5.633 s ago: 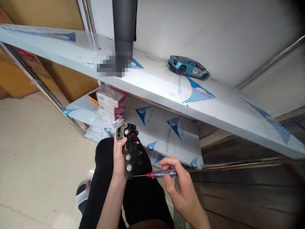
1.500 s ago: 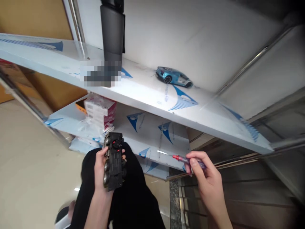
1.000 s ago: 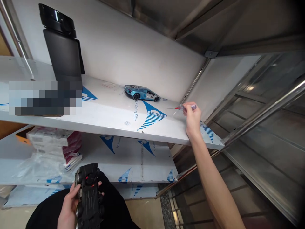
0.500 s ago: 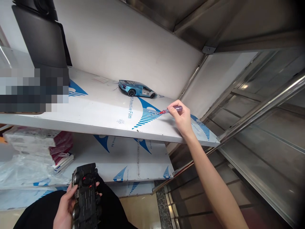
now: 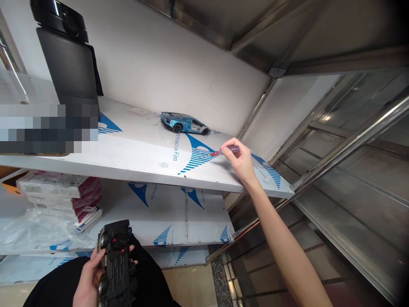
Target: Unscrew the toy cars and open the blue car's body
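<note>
Your right hand (image 5: 240, 161) is raised just above the front edge of the white film-covered metal shelf (image 5: 134, 166), fingers pinched closed on a slim screwdriver with a red collar and clear purple handle (image 5: 227, 149). Its tip points left, near a blue-and-white model sports car (image 5: 184, 123) standing on the shelf, but not touching it. You can't tell if the tip touches the film. Your left hand (image 5: 85, 281), well below the shelf, is curled closed around a black toy car (image 5: 114, 260), underside up, above your black trousers (image 5: 150, 277). A tall matte-black object (image 5: 65, 55) stands at the shelf's left end. Under the shelf's left end sits a stack of white-and-crimson boxes (image 5: 57, 192), with clear plastic (image 5: 38, 230) beside them.
</note>
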Action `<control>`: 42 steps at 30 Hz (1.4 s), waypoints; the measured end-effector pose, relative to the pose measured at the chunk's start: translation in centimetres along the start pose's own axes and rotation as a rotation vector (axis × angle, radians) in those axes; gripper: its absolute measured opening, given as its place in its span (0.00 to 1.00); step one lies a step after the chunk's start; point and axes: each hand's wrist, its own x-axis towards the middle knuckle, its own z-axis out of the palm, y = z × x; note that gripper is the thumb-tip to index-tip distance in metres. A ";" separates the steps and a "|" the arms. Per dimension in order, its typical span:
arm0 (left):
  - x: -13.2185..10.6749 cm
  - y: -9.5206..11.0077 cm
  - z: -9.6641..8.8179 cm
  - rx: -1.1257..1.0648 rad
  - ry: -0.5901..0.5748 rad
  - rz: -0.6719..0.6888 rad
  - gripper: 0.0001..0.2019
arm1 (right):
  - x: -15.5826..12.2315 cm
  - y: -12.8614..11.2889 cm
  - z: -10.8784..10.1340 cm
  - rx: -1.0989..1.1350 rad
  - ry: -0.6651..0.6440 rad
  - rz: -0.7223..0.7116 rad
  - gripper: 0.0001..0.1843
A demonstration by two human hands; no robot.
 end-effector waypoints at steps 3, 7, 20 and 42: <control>-0.3 -0.1 0.1 0.008 -0.008 0.038 0.19 | 0.0 -0.1 -0.3 0.020 0.039 0.020 0.11; -1.5 -0.1 0.5 0.025 -0.004 0.132 0.20 | -1.4 -1.7 -0.5 0.093 0.110 0.044 0.11; -6.9 1.0 2.9 -0.028 -0.174 0.108 0.27 | -16.2 -10.4 6.4 0.318 -0.164 0.279 0.06; -8.0 0.9 3.9 -0.021 -0.246 0.002 0.22 | -18.9 -11.1 7.9 0.303 -0.197 0.283 0.04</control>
